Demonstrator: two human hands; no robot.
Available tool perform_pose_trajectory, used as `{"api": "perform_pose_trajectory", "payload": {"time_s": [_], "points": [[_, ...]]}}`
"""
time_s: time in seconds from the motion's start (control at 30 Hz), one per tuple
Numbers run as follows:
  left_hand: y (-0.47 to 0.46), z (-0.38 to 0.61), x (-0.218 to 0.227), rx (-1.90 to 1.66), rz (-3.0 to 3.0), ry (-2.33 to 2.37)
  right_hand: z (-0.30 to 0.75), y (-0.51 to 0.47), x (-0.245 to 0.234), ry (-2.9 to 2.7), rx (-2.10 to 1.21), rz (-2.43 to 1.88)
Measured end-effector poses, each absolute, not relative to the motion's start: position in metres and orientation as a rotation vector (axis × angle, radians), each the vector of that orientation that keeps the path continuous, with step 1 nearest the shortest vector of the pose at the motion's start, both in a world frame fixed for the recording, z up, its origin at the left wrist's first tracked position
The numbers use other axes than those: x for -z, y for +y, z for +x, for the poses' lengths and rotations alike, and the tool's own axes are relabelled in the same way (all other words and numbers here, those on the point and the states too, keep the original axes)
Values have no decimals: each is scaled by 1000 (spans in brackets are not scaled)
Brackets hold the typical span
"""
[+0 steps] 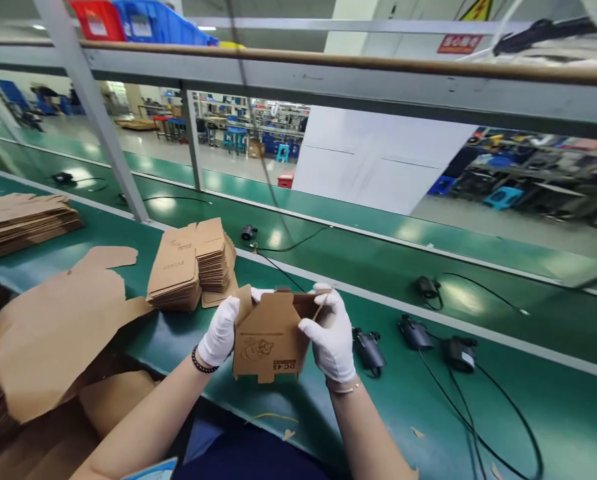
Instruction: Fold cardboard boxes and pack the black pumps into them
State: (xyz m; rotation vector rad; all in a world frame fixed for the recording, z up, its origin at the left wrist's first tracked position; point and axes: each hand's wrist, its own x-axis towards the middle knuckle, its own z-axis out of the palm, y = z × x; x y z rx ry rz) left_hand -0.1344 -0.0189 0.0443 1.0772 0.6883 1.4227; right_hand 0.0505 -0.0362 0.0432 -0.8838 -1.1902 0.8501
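Observation:
A brown cardboard box [268,340], partly folded and printed with a line drawing and upside-down "DC-4S" lettering, is held between my white-gloved hands above the green bench. My left hand [221,330] grips its left side, thumb up along a flap. On the right, my right hand [331,333] pinches the edge of the other side flap between thumb and fingers. The top of the box stands open, and its inside is mostly hidden. Just behind my left hand lies a stack of flat folded boxes [174,267]. Close by my right hand rests a black pump-like device [369,348].
More black devices [459,353] with cables lie to the right on the green bench [543,393]. A pile of flat cardboard [23,223] and large brown paper sheets [63,333] occupy the left. A metal post [98,113] and overhead shelf [298,73] stand beyond.

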Motion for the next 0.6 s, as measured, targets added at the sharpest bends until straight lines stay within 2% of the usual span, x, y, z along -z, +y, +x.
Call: {"api": "perform_pose_trajectory", "payload": {"time_s": [0.1, 0.17, 0.37, 0.53, 0.6], "points": [[-13, -120, -39, -1377, 1074, 469, 53, -38, -27, -1073, -1006, -781], [-4, -114, -36, -1389, 1130, 498, 50, -44, -22, -1016, -1055, -785], [24, -106, -32, -1706, 1203, 564, 50, -42, -26, -1303, -946, -1046], [12, -101, -25, -1354, 1398, 785, 62, -20, -23, -1402, -625, -1090], [3, -99, -25, -1321, 1484, 885, 65, -15, -22, -1470, -584, -1051]]}}
